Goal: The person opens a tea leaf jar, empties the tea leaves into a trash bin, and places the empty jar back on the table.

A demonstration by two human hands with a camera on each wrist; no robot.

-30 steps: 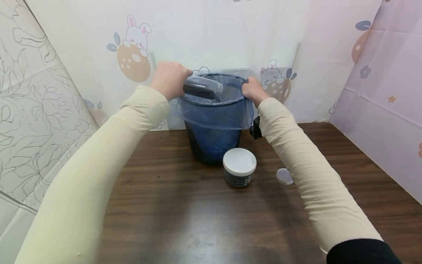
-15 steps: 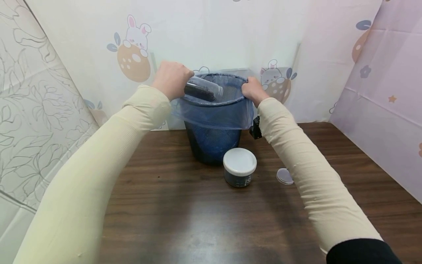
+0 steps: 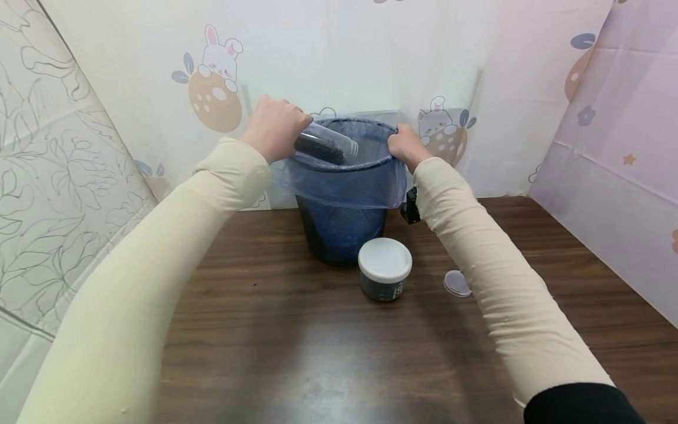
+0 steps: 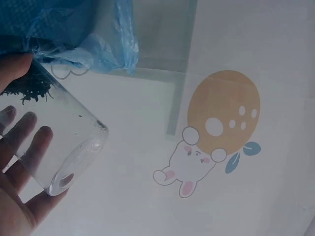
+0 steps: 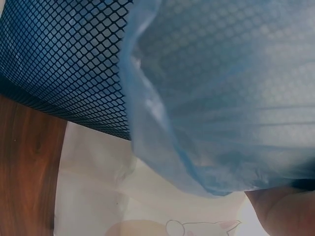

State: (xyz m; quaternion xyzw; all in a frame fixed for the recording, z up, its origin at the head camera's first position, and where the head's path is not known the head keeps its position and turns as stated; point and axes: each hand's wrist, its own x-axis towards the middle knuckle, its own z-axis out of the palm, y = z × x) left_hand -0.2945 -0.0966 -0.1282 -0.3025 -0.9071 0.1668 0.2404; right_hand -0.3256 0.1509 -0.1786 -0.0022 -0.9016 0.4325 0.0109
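Note:
My left hand (image 3: 276, 128) grips a clear plastic jar (image 3: 332, 136) tilted with its mouth down over the dark mesh waste bin (image 3: 341, 229). Dark loose strands, like dry tea leaves (image 4: 29, 86), lie along the jar's lower side toward the mouth. Beyond my fingertips (image 4: 45, 133), the base end of the jar shows bare in the left wrist view. A blue see-through bin bag (image 3: 349, 187) lines the bin and folds out over its rim. At the rim's right side, my right hand (image 3: 406, 146) holds the rim and bag.
A tub with a white lid (image 3: 385, 262) stands on the wooden table (image 3: 296, 365) just in front of the bin. Nearby, a small clear round lid (image 3: 457, 284) lies beside my right sleeve. A patterned cloth (image 3: 339, 53) hangs close behind the bin.
The jar has shifted only slightly in my left hand, and the dark strands inside look looser and more jumbled. My right hand stays at the rim.

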